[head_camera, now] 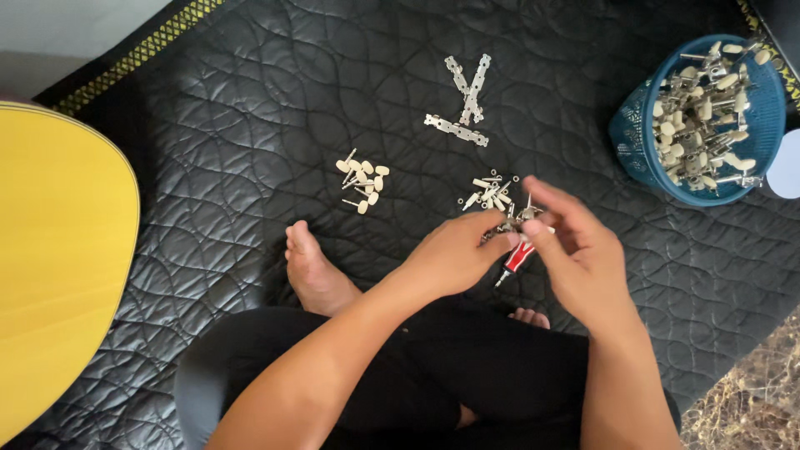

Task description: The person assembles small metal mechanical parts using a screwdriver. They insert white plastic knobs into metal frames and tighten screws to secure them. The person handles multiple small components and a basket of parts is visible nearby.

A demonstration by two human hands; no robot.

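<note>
Now both hands meet over the black mat (250,125), left hand (454,254) and right hand (575,246) pinching a small metal tuner (515,221); red-handled screwdriver (517,260) beneath; blue basket (637,133) far right.

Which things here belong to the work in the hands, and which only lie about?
In use: left hand, right hand, small metal part, red-handled screwdriver.
Lying about: metal plates, pegs, screws and washers, blue basket, yellow board.
</note>
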